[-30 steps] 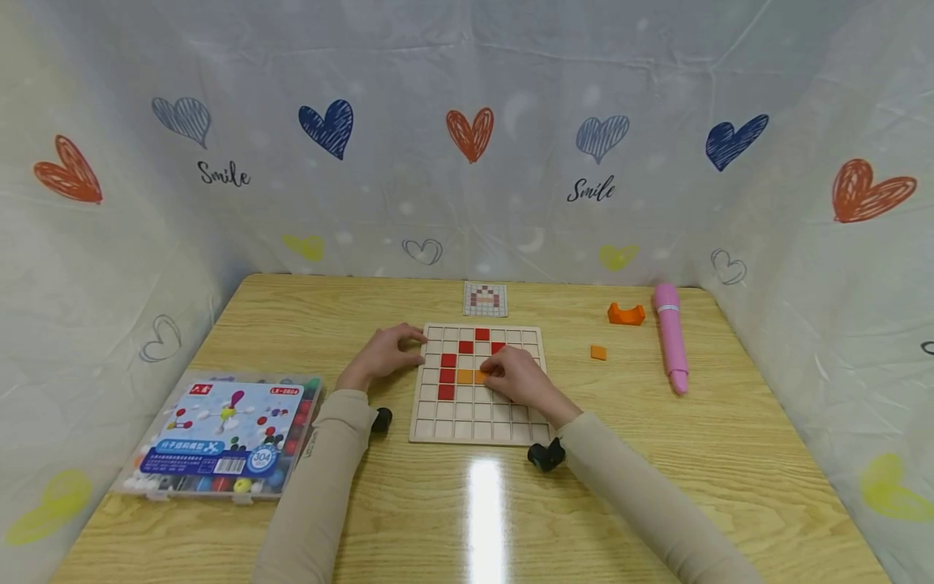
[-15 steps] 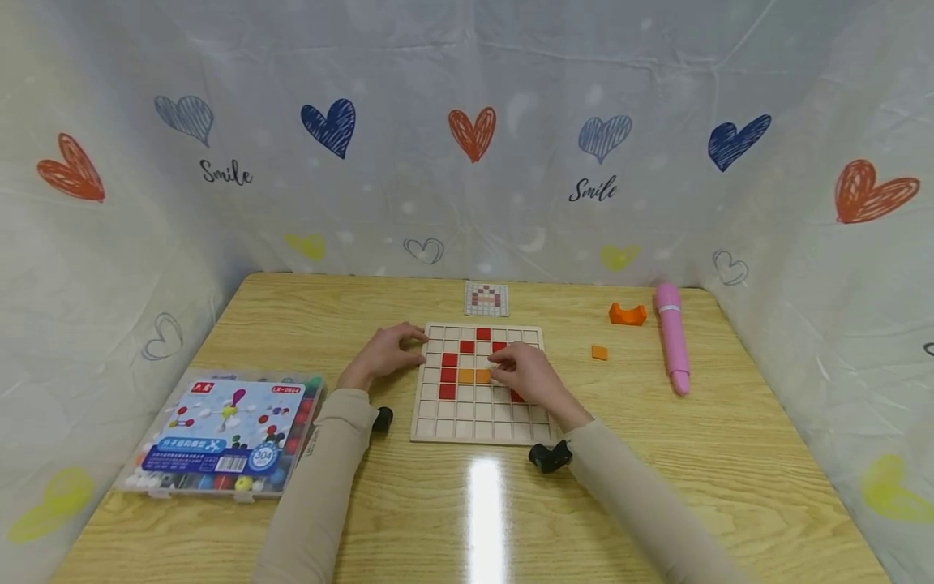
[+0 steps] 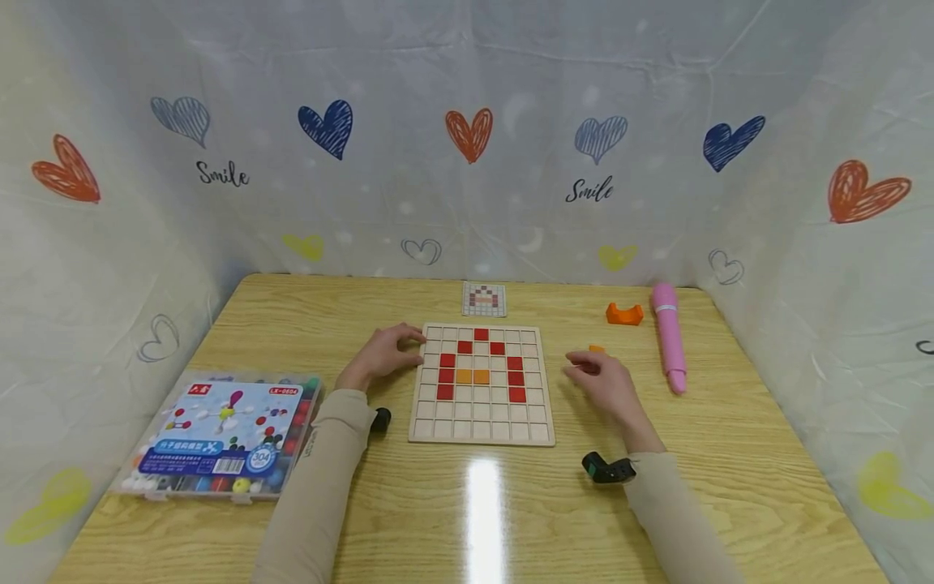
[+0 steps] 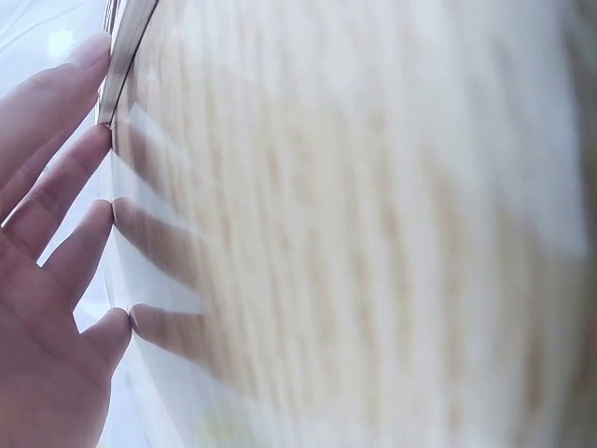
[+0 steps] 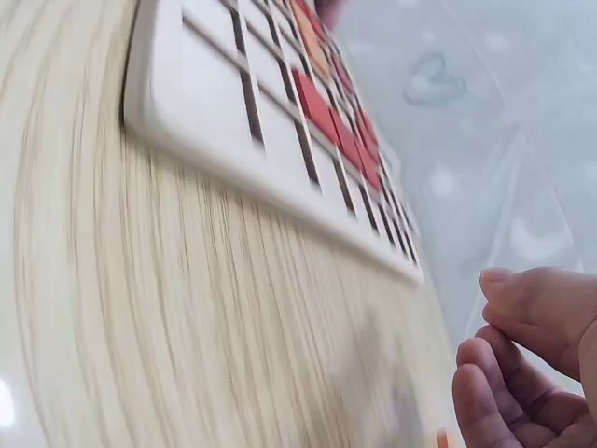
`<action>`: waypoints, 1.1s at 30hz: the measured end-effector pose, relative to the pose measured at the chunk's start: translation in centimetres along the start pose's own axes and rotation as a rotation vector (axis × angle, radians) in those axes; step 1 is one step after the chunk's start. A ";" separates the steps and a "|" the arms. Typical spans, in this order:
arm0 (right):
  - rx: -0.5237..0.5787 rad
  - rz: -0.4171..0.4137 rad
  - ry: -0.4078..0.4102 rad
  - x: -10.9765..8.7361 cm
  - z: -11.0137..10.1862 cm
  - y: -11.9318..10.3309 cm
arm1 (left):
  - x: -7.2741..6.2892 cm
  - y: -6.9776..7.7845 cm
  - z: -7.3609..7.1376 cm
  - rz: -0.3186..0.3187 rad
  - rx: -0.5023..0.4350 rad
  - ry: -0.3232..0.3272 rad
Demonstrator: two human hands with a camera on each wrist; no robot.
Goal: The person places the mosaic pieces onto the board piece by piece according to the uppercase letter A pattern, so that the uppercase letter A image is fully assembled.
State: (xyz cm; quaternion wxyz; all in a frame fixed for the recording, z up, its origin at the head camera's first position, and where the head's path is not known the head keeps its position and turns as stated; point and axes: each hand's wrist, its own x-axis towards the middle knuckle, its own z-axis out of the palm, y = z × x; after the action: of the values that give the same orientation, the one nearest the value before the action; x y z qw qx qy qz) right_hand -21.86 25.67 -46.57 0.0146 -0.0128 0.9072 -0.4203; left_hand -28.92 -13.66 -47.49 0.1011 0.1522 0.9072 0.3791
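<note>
A wooden grid board (image 3: 463, 412) lies at the table's middle. Several red tiles (image 3: 481, 334) form a peaked outline in its cells, and two orange tiles (image 3: 473, 376) sit side by side within it. My left hand (image 3: 383, 353) touches the board's left edge with its fingertips; in the left wrist view its extended fingers (image 4: 79, 247) rest against the tabletop. To the right of the board, my right hand (image 3: 609, 389) hovers with loosely bent fingers and holds nothing. Just beyond it a loose orange tile (image 3: 597, 349) is partly hidden by the fingers.
A small printed pattern card (image 3: 484, 300) lies behind the board. At the back right are an orange cradle-shaped stand (image 3: 624, 314) and a pink marker-shaped stick (image 3: 670, 337). A clear plastic box of molecular model parts (image 3: 219, 434) lies on the left.
My right hand has let go of the second orange tile in the grid and moved right, off the board, to near the loose tile. The left hand has stayed put.
</note>
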 end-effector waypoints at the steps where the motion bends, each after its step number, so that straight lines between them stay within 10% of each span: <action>1: -0.001 0.015 0.007 0.0 -0.6 0.6 | 0.0 0.0 0.0 0.001 0.004 -0.001; 11: 0.008 0.147 0.006 1.0 -4.5 4.5 | 0.1 0.0 0.1 -0.002 0.023 -0.005; 33: -0.102 0.011 0.004 4.2 -3.2 4.9 | 0.2 -0.3 0.2 0.021 0.001 0.006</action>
State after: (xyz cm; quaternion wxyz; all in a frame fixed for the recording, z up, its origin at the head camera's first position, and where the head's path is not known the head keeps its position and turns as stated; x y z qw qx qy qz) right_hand -26.19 31.13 -48.31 0.0142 -0.0076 0.9275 -0.3735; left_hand -29.07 -13.68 -47.87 0.0942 0.1604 0.9060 0.3803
